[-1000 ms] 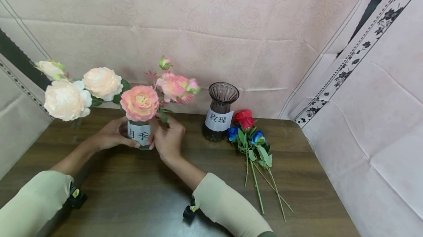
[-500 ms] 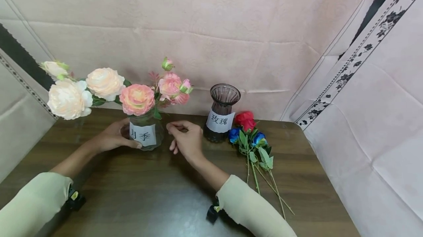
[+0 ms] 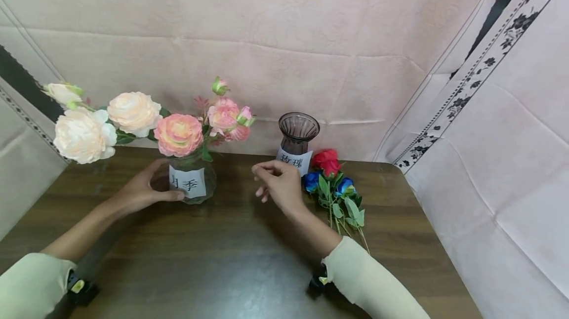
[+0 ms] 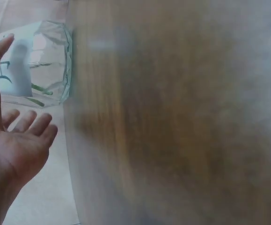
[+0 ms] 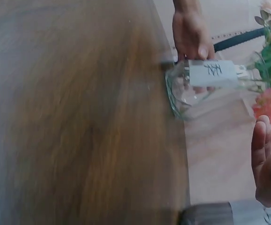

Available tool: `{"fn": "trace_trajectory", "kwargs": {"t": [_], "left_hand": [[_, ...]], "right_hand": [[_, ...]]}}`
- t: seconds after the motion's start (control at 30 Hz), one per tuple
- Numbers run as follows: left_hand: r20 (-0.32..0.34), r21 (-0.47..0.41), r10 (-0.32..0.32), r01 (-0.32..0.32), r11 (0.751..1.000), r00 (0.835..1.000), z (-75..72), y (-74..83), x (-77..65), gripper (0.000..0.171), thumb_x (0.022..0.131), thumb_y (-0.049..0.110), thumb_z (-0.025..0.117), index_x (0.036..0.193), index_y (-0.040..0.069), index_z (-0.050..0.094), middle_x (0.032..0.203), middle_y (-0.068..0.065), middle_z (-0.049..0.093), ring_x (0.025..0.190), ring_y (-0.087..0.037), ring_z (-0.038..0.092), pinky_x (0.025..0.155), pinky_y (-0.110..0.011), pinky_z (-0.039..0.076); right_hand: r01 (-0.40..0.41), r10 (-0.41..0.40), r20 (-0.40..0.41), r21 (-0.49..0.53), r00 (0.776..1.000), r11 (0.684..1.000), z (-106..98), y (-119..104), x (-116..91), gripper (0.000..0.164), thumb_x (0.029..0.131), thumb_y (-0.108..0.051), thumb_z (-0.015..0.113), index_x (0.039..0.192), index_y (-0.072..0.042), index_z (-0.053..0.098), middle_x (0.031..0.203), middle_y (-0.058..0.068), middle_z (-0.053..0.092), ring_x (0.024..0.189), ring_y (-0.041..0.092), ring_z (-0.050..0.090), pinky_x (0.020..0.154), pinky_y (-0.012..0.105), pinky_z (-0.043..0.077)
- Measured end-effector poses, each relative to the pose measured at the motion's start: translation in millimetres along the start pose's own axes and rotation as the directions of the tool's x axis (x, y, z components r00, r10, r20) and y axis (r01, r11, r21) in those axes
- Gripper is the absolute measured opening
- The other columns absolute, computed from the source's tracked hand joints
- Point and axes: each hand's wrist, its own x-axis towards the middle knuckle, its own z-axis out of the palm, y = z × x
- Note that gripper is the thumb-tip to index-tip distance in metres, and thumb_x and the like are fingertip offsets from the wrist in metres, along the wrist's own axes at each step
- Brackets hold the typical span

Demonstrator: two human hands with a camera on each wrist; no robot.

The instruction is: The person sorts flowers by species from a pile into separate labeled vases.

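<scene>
A clear glass vase with a white paper label stands upright on the table. It bears several pale cream flowers on the left and pink flowers on the right. My left hand is beside the vase's left side, thumb in front of the label and fingers partly behind. In the left wrist view these fingers look relaxed and apart from the glass. My right hand hovers in front of a dark glass vase, fingers loosely bent, with nothing visible in them.
A red rose and blue roses with green stems lie on the table right of the dark vase; my right forearm hides part of the stems. Pale patterned cloth hangs behind the brown table.
My right hand has left the clear vase and moved right, to the front of the dark vase. The left hand has shifted slightly left, its fingers looser. The flowers remain in the clear vase.
</scene>
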Motion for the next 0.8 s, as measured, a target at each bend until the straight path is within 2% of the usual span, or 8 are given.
{"fn": "trace_trajectory", "kwargs": {"t": [0.1, 0.3, 0.43, 0.5, 0.57, 0.67, 0.73, 0.8], "left_hand": [[-0.04, 0.008, 0.0, 0.0, 1.0, 0.999, -2.9, 2.6, -9.9, 0.113, 0.096, 0.032, 0.091, 0.179, 0.007, 0.018, 0.174, -0.037, 0.038, 0.159, -0.061, 0.039, 0.116, -0.084, 0.041], [-0.158, -0.009, 0.025, -0.027, 1.0, 0.987, -2.1, 9.8, -25.8, 0.102, 0.097, 0.031, 0.091, 0.176, 0.01, 0.03, 0.168, -0.028, 0.049, 0.152, -0.053, 0.05, 0.112, -0.075, 0.047], [-0.242, 0.03, 0.016, -0.009, 1.0, 0.97, 1.8, 13.7, -34.3, 0.094, 0.097, 0.035, 0.092, 0.17, 0.01, 0.038, 0.161, -0.024, 0.054, 0.144, -0.044, 0.057, 0.106, -0.052, 0.051], [-0.284, 0.045, 0.019, -0.007, 0.999, 0.959, 3.9, 14.7, -38.9, 0.089, 0.096, 0.036, 0.092, 0.166, 0.011, 0.043, 0.155, -0.017, 0.057, 0.136, -0.03, 0.061, 0.102, -0.036, 0.05], [-0.333, 0.04, 0.048, -0.037, 0.999, 0.942, 6.7, 15.6, -43.4, 0.08, 0.095, 0.031, 0.094, 0.159, 0.013, 0.048, 0.147, -0.01, 0.061, 0.127, -0.016, 0.064, 0.097, -0.022, 0.049], [-0.398, 0.006, 0.119, -0.127, 0.992, 0.91, 11.7, 18.0, -51.1, 0.067, 0.093, 0.017, 0.095, 0.148, 0.016, 0.056, 0.131, 0.003, 0.067, 0.11, -0.001, 0.066, 0.094, -0.011, 0.05], [-0.426, -0.014, 0.171, -0.196, 0.981, 0.888, 15.7, 21.7, -56.4, 0.063, 0.091, 0.007, 0.095, 0.142, 0.016, 0.06, 0.123, 0.01, 0.069, 0.105, 0.0, 0.068, 0.094, -0.008, 0.051], [-0.436, -0.032, 0.214, -0.253, 0.967, 0.874, 19.6, 26.7, -61.2, 0.063, 0.087, -0.002, 0.094, 0.139, 0.012, 0.062, 0.118, 0.014, 0.07, 0.101, -0.002, 0.07, 0.093, -0.009, 0.053]], "right_hand": [[-0.002, 0.002, -0.024, 0.004, 1.0, 1.0, -12.5, -3.6, -0.5, 0.015, 0.104, -0.014, 0.081, 0.11, -0.001, 0.086, 0.083, 0.007, 0.08, 0.052, 0.012, 0.072, 0.046, 0.03, 0.06], [0.008, -0.008, -0.082, 0.007, 0.997, 1.0, -40.2, -15.6, -2.3, 0.016, 0.105, -0.007, 0.077, 0.113, 0.006, 0.083, 0.086, 0.017, 0.081, 0.056, 0.013, 0.075, 0.049, 0.03, 0.062], [0.009, -0.012, -0.114, -0.025, 0.993, 1.0, -62.2, -22.0, -3.9, 0.018, 0.107, -0.007, 0.076, 0.116, 0.007, 0.083, 0.092, 0.024, 0.082, 0.061, 0.014, 0.078, 0.052, 0.031, 0.064], [0.008, -0.012, -0.128, -0.033, 0.992, 0.999, -73.2, -23.8, -4.8, 0.018, 0.107, -0.008, 0.076, 0.116, 0.007, 0.083, 0.094, 0.024, 0.083, 0.062, 0.015, 0.079, 0.054, 0.031, 0.065], [0.007, -0.011, -0.143, -0.028, 0.99, 1.0, -83.7, -24.8, -5.8, 0.019, 0.107, -0.007, 0.075, 0.116, 0.009, 0.081, 0.092, 0.022, 0.083, 0.062, 0.015, 0.079, 0.055, 0.032, 0.066], [-0.002, -0.002, -0.159, -0.027, 0.987, 1.0, -98.1, -26.0, -8.1, 0.024, 0.108, -0.008, 0.075, 0.119, 0.013, 0.079, 0.088, 0.015, 0.083, 0.063, 0.014, 0.079, 0.056, 0.032, 0.067], [-0.007, 0.001, -0.169, -0.037, 0.986, 0.999, -106.9, -26.7, -9.7, 0.027, 0.108, -0.008, 0.075, 0.121, 0.015, 0.077, 0.085, 0.01, 0.083, 0.063, 0.013, 0.079, 0.057, 0.033, 0.067], [-0.011, 0.001, -0.181, -0.055, 0.984, 0.998, -115.3, -27.6, -12.0, 0.028, 0.109, -0.009, 0.075, 0.121, 0.016, 0.077, 0.084, 0.007, 0.083, 0.064, 0.013, 0.079, 0.058, 0.034, 0.068]]}}
